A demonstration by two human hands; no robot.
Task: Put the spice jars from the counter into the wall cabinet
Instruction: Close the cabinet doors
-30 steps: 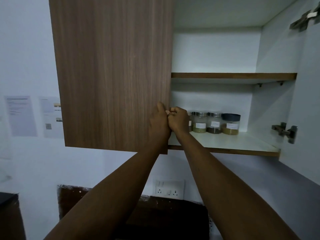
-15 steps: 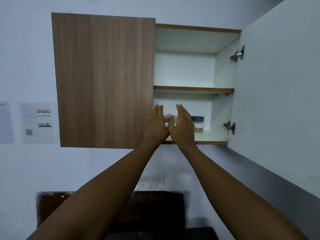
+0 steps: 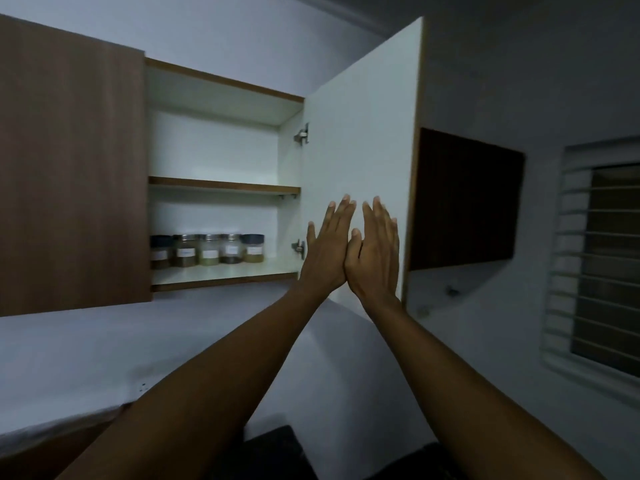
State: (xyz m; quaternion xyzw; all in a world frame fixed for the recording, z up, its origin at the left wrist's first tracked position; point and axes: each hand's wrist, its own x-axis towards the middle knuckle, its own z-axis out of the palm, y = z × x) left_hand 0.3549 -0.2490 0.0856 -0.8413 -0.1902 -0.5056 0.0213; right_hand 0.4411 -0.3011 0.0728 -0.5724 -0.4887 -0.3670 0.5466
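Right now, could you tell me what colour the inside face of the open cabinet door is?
White, with a wood-brown edge; the open cabinet door shows best in the head view.

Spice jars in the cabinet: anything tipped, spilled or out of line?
Nothing stands out. Five spice jars stand upright in a row on the bottom shelf, lids on, no spill visible. Both hands, left hand and right hand, are empty.

White lower cabinet shelf [image 3: 242, 270], five labelled spice jars [image 3: 207, 250] standing in a row at its back
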